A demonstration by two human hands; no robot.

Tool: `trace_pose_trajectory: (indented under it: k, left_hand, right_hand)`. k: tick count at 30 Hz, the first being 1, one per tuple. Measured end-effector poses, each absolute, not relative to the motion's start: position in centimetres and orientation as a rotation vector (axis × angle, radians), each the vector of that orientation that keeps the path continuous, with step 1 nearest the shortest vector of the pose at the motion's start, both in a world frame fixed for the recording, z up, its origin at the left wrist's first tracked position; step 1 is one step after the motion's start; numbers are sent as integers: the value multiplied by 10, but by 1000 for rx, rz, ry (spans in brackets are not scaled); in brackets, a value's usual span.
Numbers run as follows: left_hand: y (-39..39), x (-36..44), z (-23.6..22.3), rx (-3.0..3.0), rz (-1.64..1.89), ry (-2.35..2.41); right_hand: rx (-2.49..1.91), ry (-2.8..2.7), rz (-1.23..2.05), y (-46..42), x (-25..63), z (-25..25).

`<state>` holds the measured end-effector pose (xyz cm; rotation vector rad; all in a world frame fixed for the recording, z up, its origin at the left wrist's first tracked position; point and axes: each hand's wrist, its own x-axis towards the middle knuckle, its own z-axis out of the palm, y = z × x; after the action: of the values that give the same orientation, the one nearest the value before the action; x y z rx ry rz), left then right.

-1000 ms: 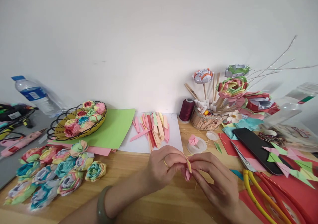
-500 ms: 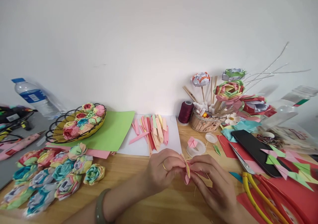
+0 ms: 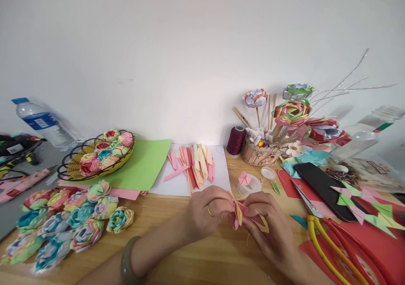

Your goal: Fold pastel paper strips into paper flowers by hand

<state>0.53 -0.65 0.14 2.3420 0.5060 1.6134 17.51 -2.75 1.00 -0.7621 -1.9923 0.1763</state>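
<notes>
Both hands pinch a small bundle of folded pink and yellow paper petals (image 3: 236, 216) above the front of the wooden table. My left hand (image 3: 207, 212), with a ring and a bangle, grips its left side. On the right side, my right hand (image 3: 268, 226) holds it between thumb and fingers. A thin thread hangs under the paper, beside my right hand. Just beyond the hands lies a small round plastic lid (image 3: 253, 186) with a pink folded paper piece (image 3: 244, 178) on it. Farther back, folded paper strips (image 3: 194, 165) are heaped on a white sheet (image 3: 161, 186).
To the left are several paper flowers (image 3: 84, 213), a yellow basket (image 3: 74, 167) of flowers, and a water bottle (image 3: 42, 120). A maroon thread spool (image 3: 236, 141) stands beside a flower holder (image 3: 261, 153). Scissors (image 3: 308, 200), a phone (image 3: 322, 190) and yellow-handled shears (image 3: 316, 238) lie right.
The paper petals have fanned further apart between my fingers, showing more of the yellow inside. Both hands stay in nearly the same place, and the view has shifted slightly.
</notes>
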Motion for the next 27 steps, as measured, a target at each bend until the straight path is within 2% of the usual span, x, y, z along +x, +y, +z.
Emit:
trace_pose_trajectory:
  k: [27]
  left_hand:
    - [-3,3,1,2434,1596,448]
  right_hand:
    - [-761,-2017,184,-27,177,12]
